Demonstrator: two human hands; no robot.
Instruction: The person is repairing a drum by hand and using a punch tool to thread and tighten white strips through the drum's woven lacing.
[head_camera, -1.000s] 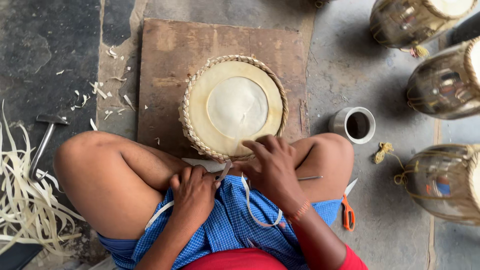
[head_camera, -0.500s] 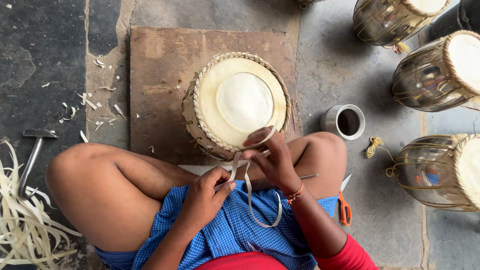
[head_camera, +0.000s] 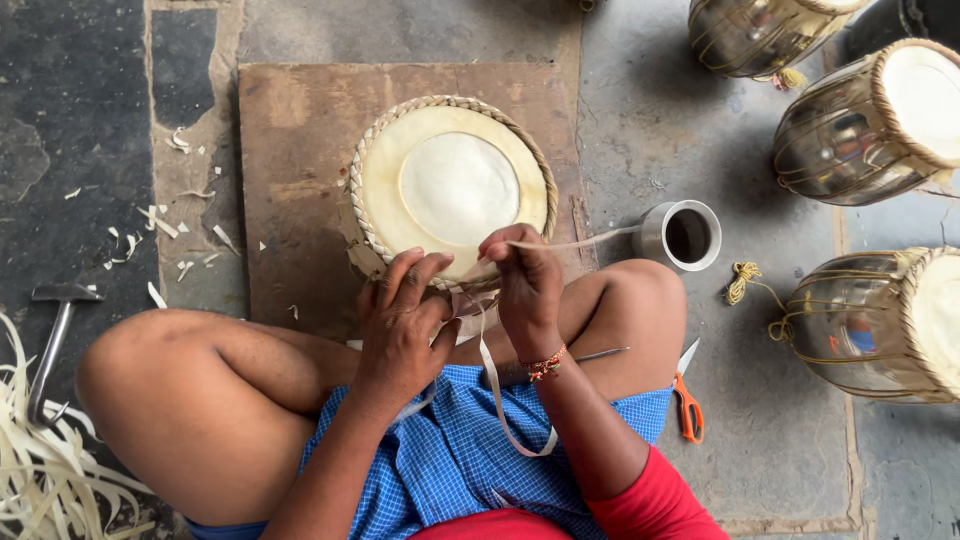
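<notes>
A drum head, round and cream-coloured with a paler disc at its centre and a braided rim, lies face up on a brown wooden board on the stone floor, just in front of a seated person's crossed bare legs. This single head view looks straight down. The left hand rests at the near edge of the rim, fingers spread and curled over it; whether it pinches anything I cannot tell. The right hand is closed on a thin pale strap, pulling it taut to the right, while the slack of that strap loops down over the blue checked cloth on the lap. The braid appears complete around the far and side parts of the rim; the near part is hidden by the hands, so the lacing there seems unfinished, though I cannot say how much remains. A steel cup stands just right of the board, orange-handled scissors lie by the right knee, a hammer and a heap of pale strips lie to the left, and finished laced drums sit along the right. Compared with half a second earlier, the strap now stretches out sideways toward the cup where it was held close, and the left hand has moved up from the lap to the rim.
</notes>
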